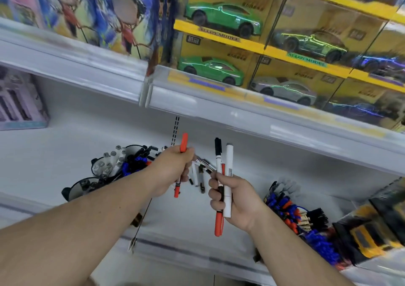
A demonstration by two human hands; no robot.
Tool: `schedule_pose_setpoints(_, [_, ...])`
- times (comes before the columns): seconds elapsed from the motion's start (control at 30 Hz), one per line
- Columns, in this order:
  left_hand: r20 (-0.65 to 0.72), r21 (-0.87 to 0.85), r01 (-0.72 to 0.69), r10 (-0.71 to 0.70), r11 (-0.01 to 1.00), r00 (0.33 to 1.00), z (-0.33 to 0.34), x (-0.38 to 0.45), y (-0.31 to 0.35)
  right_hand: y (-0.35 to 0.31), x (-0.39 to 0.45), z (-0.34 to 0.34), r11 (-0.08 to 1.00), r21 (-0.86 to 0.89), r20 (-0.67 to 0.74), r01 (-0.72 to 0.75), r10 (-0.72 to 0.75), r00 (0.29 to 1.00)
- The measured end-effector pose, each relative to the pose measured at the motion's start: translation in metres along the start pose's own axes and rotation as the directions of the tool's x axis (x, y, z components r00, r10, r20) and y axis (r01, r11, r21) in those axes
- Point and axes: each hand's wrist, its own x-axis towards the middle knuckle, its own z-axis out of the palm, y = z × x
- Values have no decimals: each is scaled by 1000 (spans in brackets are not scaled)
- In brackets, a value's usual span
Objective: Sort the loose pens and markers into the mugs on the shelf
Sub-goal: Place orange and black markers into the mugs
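Head view, both forearms stretched forward over the white shelf. Left hand curled into a fist around a red marker, held roughly upright, red cap poking out above the knuckles, red tip hanging below the palm. Right hand clenched on two more, side by side and upright: a black-capped marker with a red lower end and a white marker touching it on the right. Hands close together, not touching. Back left on the shelf, a mug crammed with grey-capped and black markers, blue ones spilling at its right edge; nearer and lower, a second mug, tipped toward the camera, contents hard to make out behind the left forearm. Between and just behind the two hands, a few loose pens lying on the shelf surface, black and white, blurred. Off to the right of the right wrist, a heap of blue, red and black markers on the same shelf, well apart from the mugs. Above, a shelf rail with boxed toy cars, green and silver, in yellow boxes; cartoon-printed boxes up left; a lilac box at the far left.
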Motion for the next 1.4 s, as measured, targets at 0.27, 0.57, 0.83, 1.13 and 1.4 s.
schedule_pose_setpoints(0.27, [139, -70, 67, -56, 995, 989, 20, -9, -6, 6, -9, 18, 943, -325, 36, 75, -67, 997])
schedule_pose_setpoints(0.57, [165, -223, 466, -438, 856, 884, 7, -8, -1, 1, -5, 11, 682, -620, -180, 387, -604, 777])
schedule_pose_setpoints(0.83, [357, -207, 531, -442, 822, 823, 9, -2, -9, 13, 2, -9, -674, -517, 849, 528, -483, 215])
schedule_pose_setpoints(1.13, [88, -311, 220, -203, 925, 975, 3, 11, -11, 10, -19, 1, 447, -824, 98, 349, -494, 864])
schedule_pose_setpoints(1.4, [121, -180, 129, -108, 975, 987, 20, 3, -18, 23, -11, 32, 873, -415, -277, 257, -390, 879])
